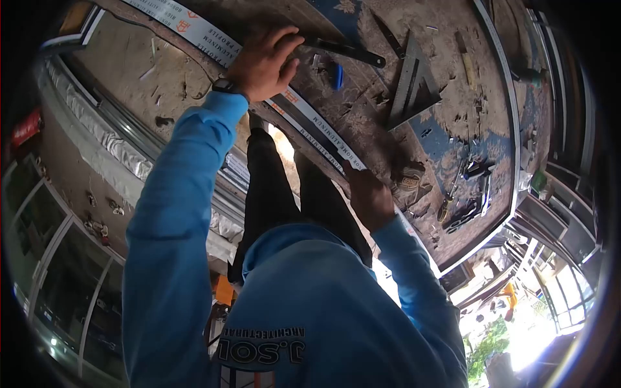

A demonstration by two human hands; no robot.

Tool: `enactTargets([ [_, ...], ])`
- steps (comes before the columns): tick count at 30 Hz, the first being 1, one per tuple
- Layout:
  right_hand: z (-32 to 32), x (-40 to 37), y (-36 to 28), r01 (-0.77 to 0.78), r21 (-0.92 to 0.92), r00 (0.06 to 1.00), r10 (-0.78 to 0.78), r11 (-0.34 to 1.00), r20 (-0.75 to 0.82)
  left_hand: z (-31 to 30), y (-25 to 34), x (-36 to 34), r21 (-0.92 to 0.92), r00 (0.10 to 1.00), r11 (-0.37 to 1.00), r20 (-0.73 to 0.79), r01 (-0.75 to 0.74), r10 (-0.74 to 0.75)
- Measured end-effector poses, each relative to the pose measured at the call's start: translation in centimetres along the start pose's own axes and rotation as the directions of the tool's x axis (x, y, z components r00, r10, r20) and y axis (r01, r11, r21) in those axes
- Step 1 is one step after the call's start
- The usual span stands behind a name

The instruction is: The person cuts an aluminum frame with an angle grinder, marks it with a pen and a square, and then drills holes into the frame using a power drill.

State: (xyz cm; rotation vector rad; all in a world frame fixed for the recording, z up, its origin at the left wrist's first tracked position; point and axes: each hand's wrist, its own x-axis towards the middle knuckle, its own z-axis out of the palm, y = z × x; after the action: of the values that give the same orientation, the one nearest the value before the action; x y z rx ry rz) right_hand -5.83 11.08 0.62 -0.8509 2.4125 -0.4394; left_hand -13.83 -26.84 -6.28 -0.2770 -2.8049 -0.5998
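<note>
A long aluminium profile with printed white film runs diagonally along the near edge of the workbench. My left hand lies across its upper part, with fingers stretched out and thumb apart. Lower down, my right hand is closed around the profile near my body, with the index finger pointing along it; the underside of this grip is hidden. Just beyond my left fingers lies a dark flat bar with a hole in its end. Near it is a small blue object.
A metal set square lies on the worn workbench. Farther right are a yellow-handled tool, a screwdriver and several other hand tools. Long metal profiles are stacked on the left, near glazed frames.
</note>
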Motion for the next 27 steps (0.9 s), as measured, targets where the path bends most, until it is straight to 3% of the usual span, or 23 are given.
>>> enactTargets([
  [4, -0.5, 2.4, -1.3, -0.027, 0.012, 0.998, 0.027, 1.000, 0.055, 0.6, -0.1, -0.3, -0.001, 1.000, 1.000, 0.005, -0.018, 0.018],
  [7, -0.6, 0.5, 0.2, 0.151, 0.039, 0.973, -0.141, 0.988, -0.184, 0.1, -0.5, 0.0, -0.003, 1.000, 1.000, 0.012, 0.015, -0.015],
  [8, -0.2, 0.4, 0.9, 0.077, -0.007, 0.997, -0.077, 0.997, 0.024, 0.1, -0.2, 0.1, -0.021, 1.000, 1.000, 0.012, 0.009, -0.009],
  [12, -1.1, 1.6, -0.8, -0.023, -0.011, 0.994, 0.024, 1.000, 0.109, 0.0, 0.5, -0.3, -0.028, 1.000, 0.999, 0.017, 0.017, -0.017],
  [15, -1.1, 0.5, 0.2, 0.026, -0.060, 0.996, -0.020, 0.998, 0.087, 0.1, 0.0, 0.0, -0.013, 1.000, 1.000, 0.002, 0.014, -0.014],
  [19, -1.1, 2.6, -0.5, -0.050, -0.032, 0.982, 0.055, 0.998, 0.178, 0.2, -0.1, -0.2, -0.050, 1.000, 0.999, 0.002, 0.008, -0.008],
  [20, -0.6, 0.4, 0.9, 0.006, -0.082, 0.991, 0.005, 0.997, 0.137, 0.2, 0.0, -0.2, -0.049, 1.000, 0.999, -0.003, 0.001, -0.001],
  [21, -1.9, -0.4, 0.6, 0.077, -0.002, 0.997, -0.077, 0.997, 0.005, 0.1, -0.1, 0.0, -0.041, 1.000, 0.999, -0.016, -0.007, 0.006],
  [23, -2.1, 0.8, 0.5, 0.030, -0.034, 0.996, -0.027, 0.999, 0.085, 0.0, 0.2, 0.2, -0.042, 1.000, 0.999, 0.014, 0.025, -0.024],
  [27, -1.8, 0.8, 1.0, 0.061, 0.026, 0.998, -0.061, 0.998, 0.012, 0.2, 0.4, -0.1, -0.067, 0.999, 0.997, 0.016, 0.034, -0.033],
])
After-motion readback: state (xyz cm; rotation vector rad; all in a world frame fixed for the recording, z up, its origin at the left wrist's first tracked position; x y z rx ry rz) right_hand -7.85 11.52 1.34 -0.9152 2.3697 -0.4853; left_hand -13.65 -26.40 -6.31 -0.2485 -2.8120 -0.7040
